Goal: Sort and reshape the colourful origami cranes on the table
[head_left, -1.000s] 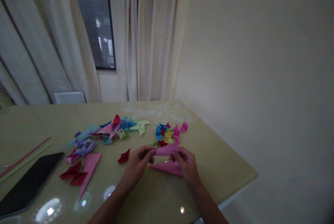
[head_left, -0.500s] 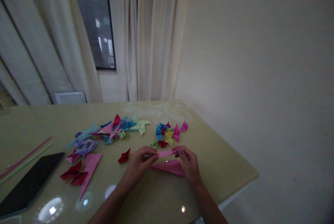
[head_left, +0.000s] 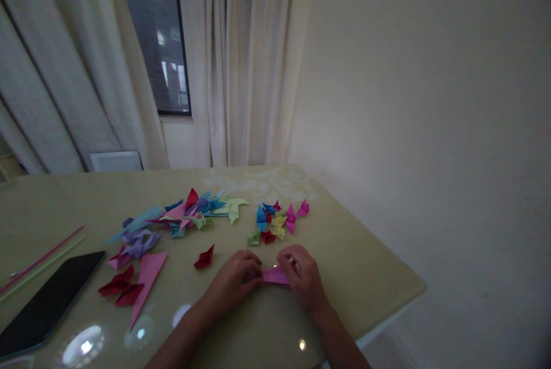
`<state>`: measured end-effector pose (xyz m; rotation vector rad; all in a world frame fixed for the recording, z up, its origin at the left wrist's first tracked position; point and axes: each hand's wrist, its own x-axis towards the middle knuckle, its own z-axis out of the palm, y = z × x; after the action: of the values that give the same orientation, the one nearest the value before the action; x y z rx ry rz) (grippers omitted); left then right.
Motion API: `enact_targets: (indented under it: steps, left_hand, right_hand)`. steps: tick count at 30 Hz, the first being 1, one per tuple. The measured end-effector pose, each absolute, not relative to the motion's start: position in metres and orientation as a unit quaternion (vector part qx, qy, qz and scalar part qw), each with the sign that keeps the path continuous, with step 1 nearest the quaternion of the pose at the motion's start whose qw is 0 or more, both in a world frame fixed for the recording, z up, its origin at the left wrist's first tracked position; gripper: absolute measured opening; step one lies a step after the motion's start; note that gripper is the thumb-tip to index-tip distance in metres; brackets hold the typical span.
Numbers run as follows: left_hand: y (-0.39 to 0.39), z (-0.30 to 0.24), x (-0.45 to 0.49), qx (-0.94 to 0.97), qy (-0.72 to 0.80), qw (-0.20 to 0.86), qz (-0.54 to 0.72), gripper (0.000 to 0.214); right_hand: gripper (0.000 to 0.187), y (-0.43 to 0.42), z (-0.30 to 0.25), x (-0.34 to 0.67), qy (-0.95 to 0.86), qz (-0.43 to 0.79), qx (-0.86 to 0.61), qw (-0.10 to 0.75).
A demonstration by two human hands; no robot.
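Observation:
A strip of folded pink paper (head_left: pixel 275 276) lies between my two hands, low at the tabletop. My left hand (head_left: pixel 241 278) is closed with its fingertips at the paper's left end. My right hand (head_left: pixel 301 277) has its fingers curled over the right end and covers part of it. How many layers of pink paper are under the fingers cannot be made out. Beyond my left hand sits a small dark red folded-paper piece (head_left: pixel 204 257). Just past my hands is a cluster of small folded-paper pieces (head_left: pixel 279 222) in blue, yellow, red, green and magenta.
A heap of larger folded-paper pieces (head_left: pixel 189 211) stands at back left. Nearer are a red folded flower shape (head_left: pixel 123 287) and a pink paper triangle (head_left: pixel 148 283). A dark tablet-like slab (head_left: pixel 51 300) and thin pink and green sticks (head_left: pixel 47 260) lie far left. The table edge (head_left: pixel 387 314) runs along the right.
Both hands have come down to the tabletop with the pink strip. The pink piece that lay separately below it no longer shows apart. My right hand has curled further over the paper.

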<state>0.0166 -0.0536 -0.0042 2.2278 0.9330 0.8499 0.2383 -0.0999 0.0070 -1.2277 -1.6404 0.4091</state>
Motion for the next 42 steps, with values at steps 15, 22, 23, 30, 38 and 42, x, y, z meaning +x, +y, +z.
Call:
enact_targets:
  steps: [15, 22, 23, 30, 38, 42]
  left_hand:
    - [-0.018, 0.009, -0.11, 0.621, 0.773, -0.043, 0.124, 0.038]
    - [-0.014, 0.009, -0.098, 0.678, 0.722, -0.03, 0.131, 0.032]
    - [-0.014, 0.009, -0.097, 0.68, 0.72, -0.033, 0.136, 0.033]
    - [-0.01, 0.004, -0.093, 0.699, 0.698, -0.042, 0.152, 0.037]
    - [-0.012, 0.007, -0.089, 0.693, 0.686, -0.052, 0.217, 0.032]
    - [-0.007, 0.013, -0.083, 0.686, 0.64, -0.023, 0.345, 0.029]
  right_hand:
    - [0.018, -0.105, -0.002, 0.222, -0.85, 0.069, -0.47, 0.229]
    - [0.011, -0.106, 0.0, 0.222, -0.848, 0.068, -0.457, 0.26]
    - [0.012, -0.106, 0.0, 0.222, -0.845, 0.064, -0.458, 0.269]
    - [0.013, -0.107, 0.002, 0.224, -0.835, 0.055, -0.469, 0.281]
    - [0.011, -0.105, -0.003, 0.225, -0.854, 0.047, -0.467, 0.225]
    - [0.011, -0.106, -0.001, 0.226, -0.849, 0.014, -0.455, 0.269]
